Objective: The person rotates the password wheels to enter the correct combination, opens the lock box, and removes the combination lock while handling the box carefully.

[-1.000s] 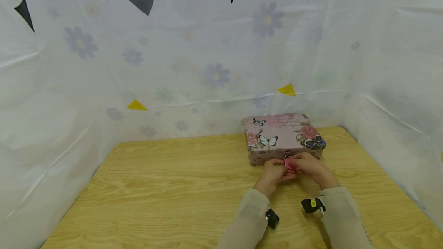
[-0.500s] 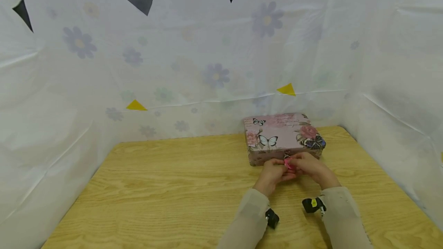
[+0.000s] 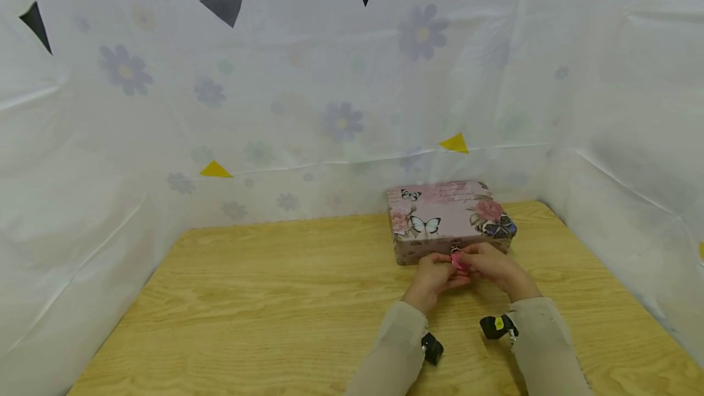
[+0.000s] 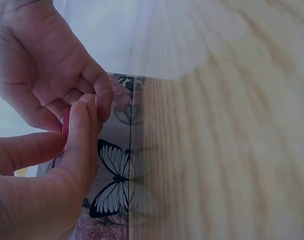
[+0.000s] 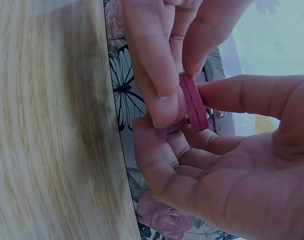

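A pink floral box with butterflies stands at the table's back right, its lid down. At its front clasp hangs a small pink padlock, whose metal shackle shows above the fingers. My left hand pinches the padlock from the left between thumb and fingers. From the other side my right hand pinches it too. In the right wrist view the padlock's narrow pink edge shows between the fingertips of both hands. Most of its body is covered, and its keyhole cannot be seen.
The wooden table stretches out to the left and in front of the box. White flowered sheeting hangs behind and on both sides. Black wrist cameras sit at both sleeves, just above the tabletop.
Both hands stay at the padlock with almost the same grip. The box has not moved; only the head view shifts very slightly.
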The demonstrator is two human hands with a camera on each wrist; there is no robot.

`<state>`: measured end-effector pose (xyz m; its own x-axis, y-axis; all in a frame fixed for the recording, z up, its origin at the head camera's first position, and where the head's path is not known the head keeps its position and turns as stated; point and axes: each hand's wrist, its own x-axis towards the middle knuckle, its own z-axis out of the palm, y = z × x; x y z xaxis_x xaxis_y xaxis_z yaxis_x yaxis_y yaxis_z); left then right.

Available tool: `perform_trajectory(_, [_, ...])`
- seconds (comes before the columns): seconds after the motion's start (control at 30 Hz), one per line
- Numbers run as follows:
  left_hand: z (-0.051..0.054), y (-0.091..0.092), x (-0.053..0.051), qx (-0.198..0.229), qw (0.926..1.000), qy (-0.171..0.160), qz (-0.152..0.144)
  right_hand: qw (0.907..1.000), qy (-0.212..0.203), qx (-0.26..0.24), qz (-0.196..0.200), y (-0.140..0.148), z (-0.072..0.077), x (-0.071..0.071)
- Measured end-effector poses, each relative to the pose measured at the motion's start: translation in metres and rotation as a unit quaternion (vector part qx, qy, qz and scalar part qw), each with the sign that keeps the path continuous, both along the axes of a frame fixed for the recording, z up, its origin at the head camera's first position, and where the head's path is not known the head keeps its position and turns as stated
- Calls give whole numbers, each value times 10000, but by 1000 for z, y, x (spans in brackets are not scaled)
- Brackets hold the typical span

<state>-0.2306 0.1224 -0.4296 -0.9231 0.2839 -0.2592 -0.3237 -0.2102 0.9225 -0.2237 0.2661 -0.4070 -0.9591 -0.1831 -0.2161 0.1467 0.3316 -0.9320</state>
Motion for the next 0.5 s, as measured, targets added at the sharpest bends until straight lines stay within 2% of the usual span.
perform_trajectory(0.27, [-1,0,0,-15,10000,-21,1,9998,70,110,117,-2,2,2])
perform_trajectory(0.5, [-1,0,0,82,10000,-15,43,9998,77,-78,156,0,-1,0])
